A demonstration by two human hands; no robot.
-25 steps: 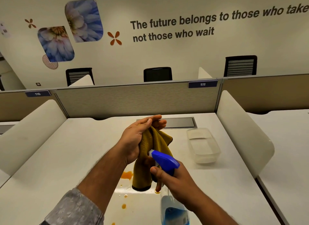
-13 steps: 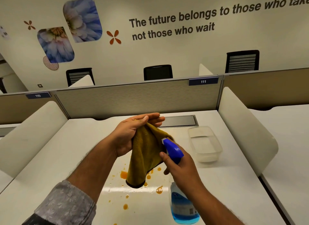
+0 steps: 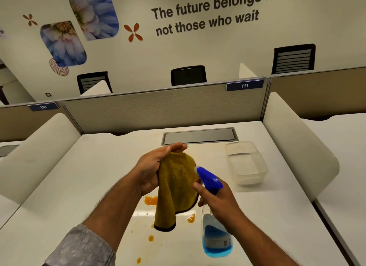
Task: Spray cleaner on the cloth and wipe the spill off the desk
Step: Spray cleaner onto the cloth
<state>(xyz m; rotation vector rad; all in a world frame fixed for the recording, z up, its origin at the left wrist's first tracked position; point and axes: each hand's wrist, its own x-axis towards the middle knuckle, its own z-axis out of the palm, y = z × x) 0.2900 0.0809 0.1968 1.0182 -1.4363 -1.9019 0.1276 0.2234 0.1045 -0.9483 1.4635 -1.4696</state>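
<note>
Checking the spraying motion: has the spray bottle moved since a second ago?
Yes. The spray bottle in the right hand has shifted right, toward the clear container, and the cloth no longer hangs in front of it.

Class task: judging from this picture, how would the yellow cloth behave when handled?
Probably floppy: the cloth hangs limp from the left hand, folding under its own weight. Likely light, since a loose pinch holds it. Its fuzzy surface suggests it grips, not slips.

The spray bottle (image 3: 214, 222) has risen, nozzle seemingly nearer the cloth (image 3: 176, 186).
</note>
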